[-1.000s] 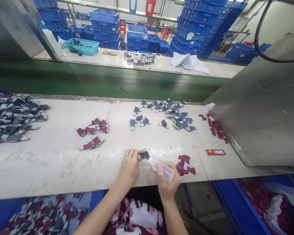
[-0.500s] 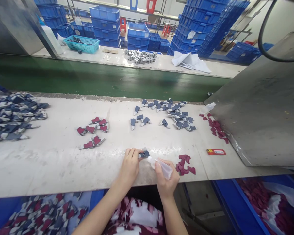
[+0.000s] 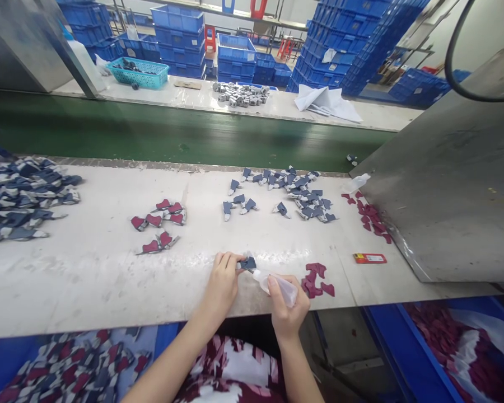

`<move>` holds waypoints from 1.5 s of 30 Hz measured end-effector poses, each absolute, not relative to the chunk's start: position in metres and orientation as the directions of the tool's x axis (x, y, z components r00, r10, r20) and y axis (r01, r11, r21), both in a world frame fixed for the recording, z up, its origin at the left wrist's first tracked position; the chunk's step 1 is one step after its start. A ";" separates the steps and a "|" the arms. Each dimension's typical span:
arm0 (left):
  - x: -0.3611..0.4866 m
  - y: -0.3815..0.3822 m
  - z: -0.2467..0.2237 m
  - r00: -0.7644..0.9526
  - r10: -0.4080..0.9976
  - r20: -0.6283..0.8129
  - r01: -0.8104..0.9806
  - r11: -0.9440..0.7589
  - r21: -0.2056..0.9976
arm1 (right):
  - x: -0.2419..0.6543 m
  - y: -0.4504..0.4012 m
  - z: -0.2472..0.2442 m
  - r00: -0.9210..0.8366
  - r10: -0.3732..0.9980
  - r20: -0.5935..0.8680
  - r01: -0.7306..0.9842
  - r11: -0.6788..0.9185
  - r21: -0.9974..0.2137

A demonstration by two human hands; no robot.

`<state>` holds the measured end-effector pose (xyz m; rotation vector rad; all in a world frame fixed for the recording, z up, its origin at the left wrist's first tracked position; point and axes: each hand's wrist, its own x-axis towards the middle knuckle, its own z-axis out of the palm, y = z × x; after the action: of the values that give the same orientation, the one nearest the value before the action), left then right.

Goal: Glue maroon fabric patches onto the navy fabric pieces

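Pinched in the fingers of my left hand (image 3: 224, 278) is a small dark blue-grey plastic part (image 3: 248, 263), held just over the worktable (image 3: 109, 291). My right hand (image 3: 289, 308) is wrapped round a translucent squeeze bottle (image 3: 284, 289), tilted so that its white tip is at the part's lower edge; whether they touch I cannot tell. Beside that hand lie several maroon cut pieces (image 3: 315, 282). Farther back is a group of blue-grey parts (image 3: 306, 196). To the left, several parts with maroon faces (image 3: 153, 220) lie together.
A large heap of blue-grey parts (image 3: 25, 196) covers the table's left end. At right lie a red box (image 3: 369, 258), more maroon pieces (image 3: 373, 221) and a metal panel (image 3: 449, 190). Beyond runs a green conveyor belt (image 3: 172, 131). Blue bins (image 3: 428, 341) stand below the table.
The bottle's tip has shifted slightly down and left along the part's edge. A small dark part has come further into view on the belt at right.
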<state>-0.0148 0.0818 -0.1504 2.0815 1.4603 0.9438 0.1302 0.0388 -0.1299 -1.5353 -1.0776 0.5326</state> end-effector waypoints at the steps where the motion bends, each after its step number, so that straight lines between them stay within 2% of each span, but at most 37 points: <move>1: -0.015 0.082 -0.150 0.213 0.934 0.288 0.643 -0.356 0.678 | 0.132 0.038 -0.132 0.480 0.847 0.230 0.349 0.056 -0.935; 5: -0.015 0.082 -0.149 0.211 0.933 0.291 0.638 -0.357 0.682 | 0.136 0.036 -0.136 0.532 0.801 0.275 0.359 0.080 -0.930; 10: -0.016 0.081 -0.147 0.217 0.935 0.280 0.645 -0.353 0.678 | 0.134 0.035 -0.138 0.647 0.716 0.262 0.341 0.035 -0.939; 14: -0.016 0.081 -0.148 0.223 0.924 0.312 0.644 -0.380 0.664 | 0.137 0.035 -0.145 0.687 0.676 0.267 0.269 0.104 -0.957; 17: -0.016 0.081 -0.147 0.225 0.921 0.319 0.646 -0.386 0.658 | 0.141 0.038 -0.147 0.656 0.712 0.252 0.219 0.141 -0.966; 21: -0.018 0.082 -0.146 0.223 0.920 0.323 0.652 -0.387 0.652 | 0.138 0.055 -0.138 0.488 0.840 0.236 0.169 0.174 -0.970; 25: -0.020 0.083 -0.147 0.232 0.911 0.341 0.653 -0.405 0.639 | 0.131 0.082 -0.131 0.413 0.878 0.241 0.276 0.131 -0.952; 30: -0.023 0.086 -0.152 0.225 0.897 0.381 0.668 -0.427 0.609 | 0.132 0.100 -0.138 0.367 0.917 0.154 0.411 -0.012 -0.912; 33: -0.025 0.086 -0.153 0.233 0.901 0.365 0.654 -0.423 0.627 | 0.146 0.088 -0.133 0.297 0.925 0.236 0.515 0.053 -0.855; 37: -0.027 0.086 -0.151 0.225 0.916 0.331 0.632 -0.396 0.666 | 0.189 0.053 -0.119 0.226 0.895 0.385 0.754 0.089 -0.651; 41: -0.027 0.085 -0.148 0.209 0.929 0.305 0.619 -0.367 0.694 | 0.238 0.025 -0.121 0.186 0.933 0.307 0.856 0.000 -0.517; 45: -0.028 0.085 -0.146 0.204 0.933 0.295 0.602 -0.357 0.714 | 0.253 0.023 -0.129 0.195 0.953 0.234 0.847 -0.044 -0.529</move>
<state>-0.0283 0.0854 -0.1456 2.0381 1.4251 0.9909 0.2533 0.0225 -0.1286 -1.9121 -1.6756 0.2421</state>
